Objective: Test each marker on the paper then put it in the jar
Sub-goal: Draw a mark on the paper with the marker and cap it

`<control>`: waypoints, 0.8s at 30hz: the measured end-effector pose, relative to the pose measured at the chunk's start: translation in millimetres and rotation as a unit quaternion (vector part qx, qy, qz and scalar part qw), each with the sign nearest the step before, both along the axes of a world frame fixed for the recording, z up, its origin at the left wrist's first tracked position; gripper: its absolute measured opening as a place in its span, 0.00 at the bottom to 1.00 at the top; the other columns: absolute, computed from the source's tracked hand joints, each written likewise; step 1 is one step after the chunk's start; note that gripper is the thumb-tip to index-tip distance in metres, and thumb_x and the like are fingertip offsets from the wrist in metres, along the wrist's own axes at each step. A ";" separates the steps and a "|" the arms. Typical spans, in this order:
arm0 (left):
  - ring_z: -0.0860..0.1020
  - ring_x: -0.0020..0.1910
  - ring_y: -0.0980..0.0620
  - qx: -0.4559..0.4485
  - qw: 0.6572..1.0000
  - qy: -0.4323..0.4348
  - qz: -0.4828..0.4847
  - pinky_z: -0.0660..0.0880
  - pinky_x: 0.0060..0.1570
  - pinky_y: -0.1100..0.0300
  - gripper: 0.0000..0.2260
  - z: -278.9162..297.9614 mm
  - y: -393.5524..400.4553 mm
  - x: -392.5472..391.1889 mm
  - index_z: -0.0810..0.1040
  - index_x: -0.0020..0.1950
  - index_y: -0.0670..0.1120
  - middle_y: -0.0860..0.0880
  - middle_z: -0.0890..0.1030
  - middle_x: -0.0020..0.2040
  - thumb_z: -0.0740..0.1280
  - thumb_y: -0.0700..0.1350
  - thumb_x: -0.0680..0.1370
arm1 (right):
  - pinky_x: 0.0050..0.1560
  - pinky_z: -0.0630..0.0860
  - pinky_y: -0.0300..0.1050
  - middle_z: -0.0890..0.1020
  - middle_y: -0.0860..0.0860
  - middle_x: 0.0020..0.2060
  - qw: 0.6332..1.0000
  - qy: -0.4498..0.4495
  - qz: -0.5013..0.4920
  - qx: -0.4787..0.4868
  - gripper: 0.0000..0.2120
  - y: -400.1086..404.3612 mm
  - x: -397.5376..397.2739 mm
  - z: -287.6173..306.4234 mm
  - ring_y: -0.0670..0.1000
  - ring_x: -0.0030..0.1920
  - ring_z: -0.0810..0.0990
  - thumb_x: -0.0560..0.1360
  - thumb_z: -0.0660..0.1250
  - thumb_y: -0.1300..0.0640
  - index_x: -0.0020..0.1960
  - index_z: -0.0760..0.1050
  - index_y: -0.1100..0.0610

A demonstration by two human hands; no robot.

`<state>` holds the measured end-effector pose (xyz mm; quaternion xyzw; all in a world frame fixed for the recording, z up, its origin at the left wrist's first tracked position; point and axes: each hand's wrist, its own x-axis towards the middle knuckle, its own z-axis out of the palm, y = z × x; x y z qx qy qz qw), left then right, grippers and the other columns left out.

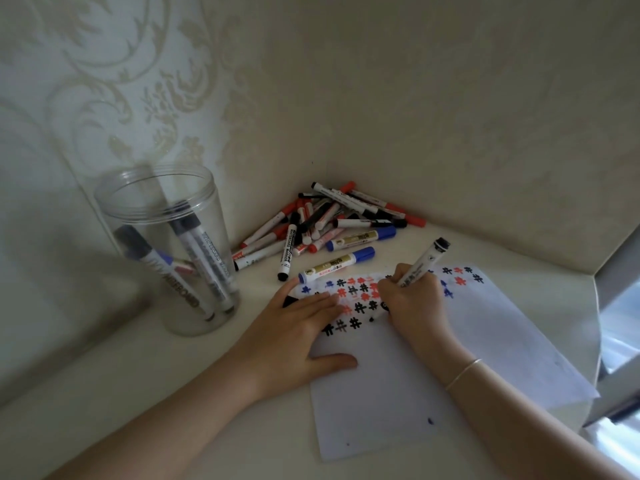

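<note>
My right hand (412, 303) grips a black marker (424, 263), tip down on the white paper (433, 382), among rows of black, red and blue hash marks. My left hand (298, 327) lies flat on the paper's left edge with its fingers straight; a small black thing, maybe a cap, shows under its fingers. A clear plastic jar (166, 251) stands to the left and holds several markers. A pile of markers (325, 220) with red, black and blue caps fills the corner behind the paper.
Two gold-labelled blue markers (337, 266) lie between the pile and the paper. Patterned walls close in the white table at the back and left. A metal frame (616, 306) runs along the right edge.
</note>
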<state>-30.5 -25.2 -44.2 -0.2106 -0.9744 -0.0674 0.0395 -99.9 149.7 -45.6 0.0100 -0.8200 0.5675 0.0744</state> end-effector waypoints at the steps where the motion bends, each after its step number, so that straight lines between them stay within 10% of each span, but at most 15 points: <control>1: 0.43 0.68 0.71 0.002 1.000 -0.002 0.001 0.24 0.67 0.62 0.38 0.1 0.1 0.0 0.57 0.77 0.55 0.59 0.55 0.77 0.49 0.73 0.71 | 0.26 0.62 0.39 0.65 0.53 0.26 1.000 0.009 -0.004 0.010 0.12 0.5 -0.2 -0.1 0.49 0.28 0.63 0.71 0.64 0.66 0.33 0.63 0.59; 24: 0.43 0.68 0.71 0.001 1.000 -0.004 -0.004 0.24 0.68 0.59 0.38 0.6 0.3 -2.0 0.55 0.77 0.54 0.58 0.53 0.78 0.50 0.73 0.72 | 0.27 0.64 0.39 0.66 0.54 0.25 1.000 -0.003 0.004 -0.022 0.13 2.9 -4.7 -3.3 0.50 0.27 0.64 0.70 0.65 0.67 0.31 0.64 0.60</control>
